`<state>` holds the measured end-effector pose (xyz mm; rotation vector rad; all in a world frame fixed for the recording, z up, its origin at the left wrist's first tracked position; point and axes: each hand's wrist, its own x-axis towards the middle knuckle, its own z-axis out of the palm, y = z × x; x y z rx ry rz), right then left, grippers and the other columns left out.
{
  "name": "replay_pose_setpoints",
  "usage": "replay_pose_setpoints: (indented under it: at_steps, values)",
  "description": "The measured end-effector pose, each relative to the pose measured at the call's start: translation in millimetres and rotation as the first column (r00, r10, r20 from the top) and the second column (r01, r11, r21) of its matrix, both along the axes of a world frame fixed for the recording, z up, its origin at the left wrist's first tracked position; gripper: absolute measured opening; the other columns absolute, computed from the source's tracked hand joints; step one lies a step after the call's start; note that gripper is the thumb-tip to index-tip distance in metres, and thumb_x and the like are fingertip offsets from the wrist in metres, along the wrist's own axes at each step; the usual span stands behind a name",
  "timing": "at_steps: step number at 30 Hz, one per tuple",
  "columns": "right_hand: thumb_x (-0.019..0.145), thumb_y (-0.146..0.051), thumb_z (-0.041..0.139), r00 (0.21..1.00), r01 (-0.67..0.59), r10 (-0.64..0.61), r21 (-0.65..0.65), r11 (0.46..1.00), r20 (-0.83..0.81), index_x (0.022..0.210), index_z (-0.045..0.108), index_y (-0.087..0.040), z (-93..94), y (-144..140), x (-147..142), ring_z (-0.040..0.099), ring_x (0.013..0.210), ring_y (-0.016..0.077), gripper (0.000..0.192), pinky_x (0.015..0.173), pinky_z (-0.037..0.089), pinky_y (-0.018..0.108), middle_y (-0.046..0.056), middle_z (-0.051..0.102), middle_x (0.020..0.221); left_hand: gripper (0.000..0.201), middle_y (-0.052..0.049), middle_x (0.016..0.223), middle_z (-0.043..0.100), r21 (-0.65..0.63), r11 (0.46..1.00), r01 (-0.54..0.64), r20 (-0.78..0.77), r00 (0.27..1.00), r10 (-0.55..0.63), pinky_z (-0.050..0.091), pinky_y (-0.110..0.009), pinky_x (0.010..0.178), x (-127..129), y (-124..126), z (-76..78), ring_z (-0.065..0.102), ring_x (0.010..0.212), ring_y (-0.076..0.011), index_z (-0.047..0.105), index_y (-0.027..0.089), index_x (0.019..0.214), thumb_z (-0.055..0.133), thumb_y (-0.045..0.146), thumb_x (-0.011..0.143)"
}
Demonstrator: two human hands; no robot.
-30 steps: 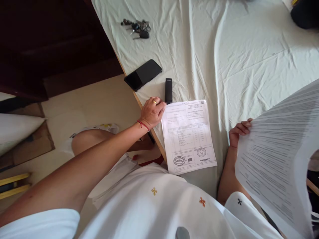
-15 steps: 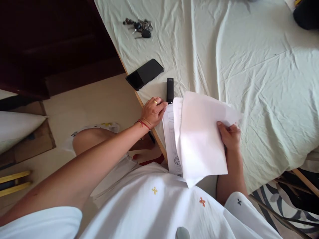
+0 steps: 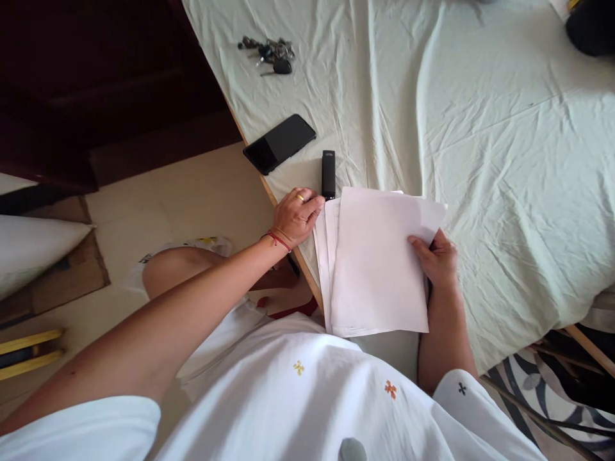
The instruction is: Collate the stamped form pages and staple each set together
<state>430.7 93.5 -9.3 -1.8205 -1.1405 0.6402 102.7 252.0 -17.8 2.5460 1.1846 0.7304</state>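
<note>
My right hand (image 3: 438, 257) grips the right edge of a white paper sheet (image 3: 379, 256), thumb on top and fingers underneath. That sheet lies over several printed papers (image 3: 323, 240), whose left edges show fanned out. Curled at the top left corner of the papers is my left hand (image 3: 298, 216), with a gold ring and a red wrist string. Its thumb and forefinger are closed at that corner; the exact hold is partly hidden. Just beyond those fingertips lies a narrow black object (image 3: 328, 173), which looks like a small stapler.
A black phone (image 3: 279, 143) lies near the left edge of the table, which has a pale cloth (image 3: 480, 147). Farther back is a bunch of keys (image 3: 273, 54). A dark object (image 3: 593, 29) sits at the far right corner.
My right hand has moved slightly left and brought the raised sheet down, flatter over the papers beneath. My left hand stays at the corner.
</note>
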Motion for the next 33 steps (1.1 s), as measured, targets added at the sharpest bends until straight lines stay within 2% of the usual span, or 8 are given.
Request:
replay_pose_setpoints:
  at_steps: [5, 9, 11, 18, 22, 24, 28, 33]
  values:
    - [0.078, -0.049, 0.079, 0.971, -0.092, 0.104, -0.065, 0.994, 0.214, 0.093, 0.07, -0.024, 10.9, 8.0, -5.5, 0.051, 0.082, 0.0198, 0.03, 0.073, 0.043, 0.033, 0.001, 0.057, 0.084, 0.037, -0.011, 0.108, 0.066, 0.034, 0.999, 0.02, -0.012, 1.0, -0.02, 0.046, -0.043, 0.088, -0.7, 0.0, -1.3, 0.058, 0.099, -0.0263, 0.068, 0.025, 0.101, 0.034, 0.039, 0.105]
    - [0.086, -0.046, 0.073, 0.949, -0.23, 0.223, 0.009, 0.973, 0.225, 0.074, 0.068, -0.026, 10.9, 13.2, -6.9, 0.053, 0.09, 0.0234, 0.024, 0.084, 0.045, 0.038, 0.001, 0.058, 0.074, 0.036, -0.01, 0.107, 0.065, 0.044, 0.999, 0.019, -0.012, 1.0, -0.018, 0.046, -0.042, 0.087, -0.6, 0.0, -1.4, 0.058, 0.098, -0.0255, 0.068, 0.026, 0.099, 0.035, 0.038, 0.105]
    - [0.087, -0.044, 0.072, 0.951, -0.243, 0.222, 0.075, 0.967, 0.217, 0.069, 0.067, -0.026, 8.4, 13.5, -6.3, 0.054, 0.089, 0.0233, 0.025, 0.089, 0.044, 0.04, 0.001, 0.057, 0.07, 0.036, -0.011, 0.106, 0.064, 0.046, 0.999, 0.018, -0.008, 1.0, -0.018, 0.046, -0.042, 0.087, -0.4, 0.1, -1.3, 0.058, 0.097, -0.0256, 0.067, 0.026, 0.098, 0.034, 0.039, 0.105]
    - [0.077, -0.042, 0.081, 1.0, -0.008, 0.007, 0.103, 0.995, 0.008, 0.072, 0.073, -0.026, -3.4, 5.1, -4.5, 0.059, 0.083, 0.0215, 0.018, 0.078, 0.054, 0.037, 0.0, 0.062, 0.076, 0.035, -0.011, 0.105, 0.063, 0.014, 0.999, 0.032, 0.011, 0.999, -0.032, 0.047, -0.045, 0.09, 0.1, 0.4, -0.2, 0.057, 0.098, -0.0269, 0.062, 0.024, 0.1, 0.031, 0.039, 0.104]
    - [0.074, -0.043, 0.084, 0.983, 0.111, -0.101, 0.064, 0.992, -0.153, 0.071, 0.073, -0.025, -8.3, -1.0, 0.4, 0.057, 0.066, 0.0171, 0.021, 0.06, 0.053, 0.031, -0.001, 0.063, 0.068, 0.03, -0.011, 0.096, 0.062, -0.016, 0.998, 0.059, 0.033, 0.998, -0.059, 0.048, -0.048, 0.092, -1.1, 1.6, -0.2, 0.057, 0.097, -0.0281, 0.059, 0.023, 0.09, 0.033, 0.03, 0.101]
    - [0.073, -0.041, 0.085, 0.956, 0.184, -0.16, 0.079, 0.98, -0.248, 0.073, 0.074, -0.024, -7.1, -2.9, 3.6, 0.057, 0.062, 0.0162, 0.02, 0.058, 0.054, 0.032, -0.001, 0.067, 0.069, 0.022, -0.011, 0.095, 0.062, -0.03, 0.997, 0.075, 0.025, 0.997, -0.074, 0.048, -0.049, 0.093, -1.8, 2.4, -0.5, 0.057, 0.097, -0.0288, 0.059, 0.023, 0.085, 0.04, 0.024, 0.095]
    - [0.07, -0.034, 0.087, 0.876, 0.349, -0.245, 0.196, 0.916, -0.415, 0.084, 0.076, -0.019, 1.8, -1.7, 8.1, 0.068, 0.076, 0.0182, 0.023, 0.077, 0.059, 0.034, 0.003, 0.075, 0.082, 0.013, -0.012, 0.098, 0.062, -0.052, 0.997, 0.063, 0.0, 0.998, -0.063, 0.048, -0.053, 0.093, -1.2, 2.7, 0.3, 0.056, 0.099, -0.0323, 0.062, 0.022, 0.089, 0.052, 0.02, 0.081]
    - [0.067, -0.029, 0.085, 0.771, 0.526, -0.26, 0.351, 0.775, -0.581, 0.083, 0.073, -0.021, 10.7, 4.2, 12.3, 0.072, 0.094, 0.0209, 0.022, 0.1, 0.055, 0.036, 0.003, 0.077, 0.09, 0.02, -0.012, 0.102, 0.062, -0.037, 0.999, 0.039, -0.022, 0.999, -0.039, 0.049, -0.053, 0.096, 0.3, 1.4, 1.9, 0.056, 0.103, -0.0331, 0.063, 0.021, 0.1, 0.055, 0.026, 0.082]
